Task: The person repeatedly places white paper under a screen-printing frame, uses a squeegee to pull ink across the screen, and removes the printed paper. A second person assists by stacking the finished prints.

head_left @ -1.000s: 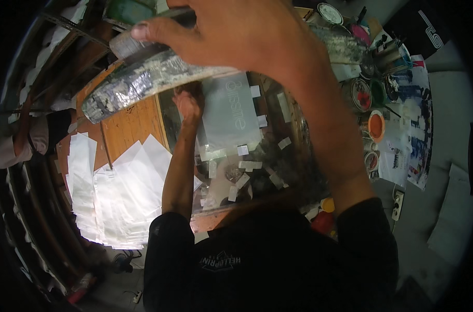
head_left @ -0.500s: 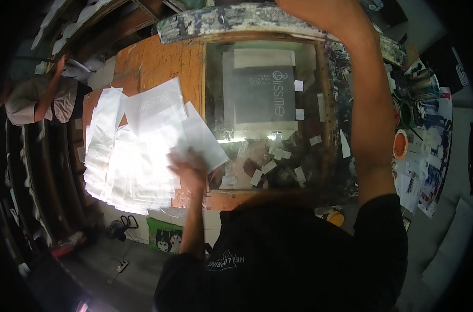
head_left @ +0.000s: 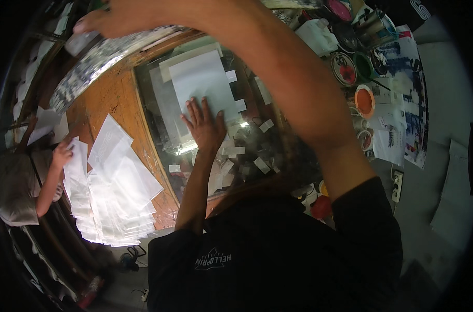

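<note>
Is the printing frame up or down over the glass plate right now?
Up. The right hand holds the frame raised by its edge, clear of the glass plate, while the left hand lies flat on the white sheet.

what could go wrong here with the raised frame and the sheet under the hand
1. The right hand alone holds up the hinged frame; if the grip slips, it could drop onto the left hand lying flat on the white sheet.
2. Loose tape pieces lie close around the sheet on the glass; one could catch under it.
3. Open paint pots stand close beside the right forearm; a wide swing might knock one.
</note>
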A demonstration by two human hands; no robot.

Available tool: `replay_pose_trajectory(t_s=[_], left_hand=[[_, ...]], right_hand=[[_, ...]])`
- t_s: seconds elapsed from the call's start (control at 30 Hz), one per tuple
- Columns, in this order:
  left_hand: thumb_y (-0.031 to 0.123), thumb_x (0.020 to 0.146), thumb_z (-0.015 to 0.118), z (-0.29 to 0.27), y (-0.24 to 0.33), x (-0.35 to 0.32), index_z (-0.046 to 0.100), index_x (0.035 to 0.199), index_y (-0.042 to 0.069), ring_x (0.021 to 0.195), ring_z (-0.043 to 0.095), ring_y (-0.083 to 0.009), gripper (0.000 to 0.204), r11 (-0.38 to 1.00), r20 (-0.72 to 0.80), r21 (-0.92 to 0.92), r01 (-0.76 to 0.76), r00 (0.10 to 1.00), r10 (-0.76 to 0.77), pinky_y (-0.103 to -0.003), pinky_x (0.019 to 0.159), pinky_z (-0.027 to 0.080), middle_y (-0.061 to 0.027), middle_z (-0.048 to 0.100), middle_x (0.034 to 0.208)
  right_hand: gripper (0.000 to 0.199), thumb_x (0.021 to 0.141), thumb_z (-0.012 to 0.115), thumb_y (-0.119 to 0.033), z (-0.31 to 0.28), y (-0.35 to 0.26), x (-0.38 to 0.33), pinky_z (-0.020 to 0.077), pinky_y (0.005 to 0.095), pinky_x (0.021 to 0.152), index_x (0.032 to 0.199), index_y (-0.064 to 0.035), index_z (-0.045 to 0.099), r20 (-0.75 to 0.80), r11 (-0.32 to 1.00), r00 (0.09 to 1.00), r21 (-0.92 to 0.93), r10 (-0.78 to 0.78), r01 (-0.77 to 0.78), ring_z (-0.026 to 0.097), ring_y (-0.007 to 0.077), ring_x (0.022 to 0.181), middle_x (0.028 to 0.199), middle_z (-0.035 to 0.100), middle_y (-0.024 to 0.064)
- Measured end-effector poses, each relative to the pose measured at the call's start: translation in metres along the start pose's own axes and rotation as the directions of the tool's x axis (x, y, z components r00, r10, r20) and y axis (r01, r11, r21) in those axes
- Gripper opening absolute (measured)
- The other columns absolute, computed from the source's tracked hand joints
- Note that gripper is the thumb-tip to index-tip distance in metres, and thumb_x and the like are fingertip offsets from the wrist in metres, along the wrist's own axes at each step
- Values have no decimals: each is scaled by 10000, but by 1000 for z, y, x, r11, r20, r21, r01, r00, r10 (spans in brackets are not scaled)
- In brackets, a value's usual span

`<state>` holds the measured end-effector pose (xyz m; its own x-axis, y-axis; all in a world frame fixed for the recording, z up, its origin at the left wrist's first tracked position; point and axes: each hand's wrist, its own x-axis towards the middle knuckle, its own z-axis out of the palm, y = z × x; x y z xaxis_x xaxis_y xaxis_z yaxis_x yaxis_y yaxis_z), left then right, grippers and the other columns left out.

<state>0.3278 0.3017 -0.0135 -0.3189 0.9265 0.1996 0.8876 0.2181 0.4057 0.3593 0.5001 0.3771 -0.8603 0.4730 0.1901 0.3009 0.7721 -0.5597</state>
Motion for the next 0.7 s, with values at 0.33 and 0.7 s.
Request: replay_pose_trajectory(t_s=[0.33, 0.7], left_hand=[[350, 1015, 549, -14, 9, -35, 458, 1503, 30, 1571, 72, -441, 591, 998, 80, 30, -49, 996, 46, -746, 1164, -11, -266, 226, 1654], [267, 997, 653, -159, 26, -75, 373, 1516, 22, 1370, 483, -320, 639, -305, 261, -943, 131, 859, -441, -555, 1112, 390, -187, 451, 1486]], right_hand=[[296, 1029, 565, -196, 5, -1, -18, 422, 247, 412, 995, 69, 694, -200, 999, 979, -40, -44, 36, 440, 116, 466, 652, 591, 70], [408, 883, 753, -363, 190, 20, -144, 447, 419, 782, 1157, -67, 691, -388, 957, 913, -291, -127, 10, 601, 254, 740, 847, 631, 80]])
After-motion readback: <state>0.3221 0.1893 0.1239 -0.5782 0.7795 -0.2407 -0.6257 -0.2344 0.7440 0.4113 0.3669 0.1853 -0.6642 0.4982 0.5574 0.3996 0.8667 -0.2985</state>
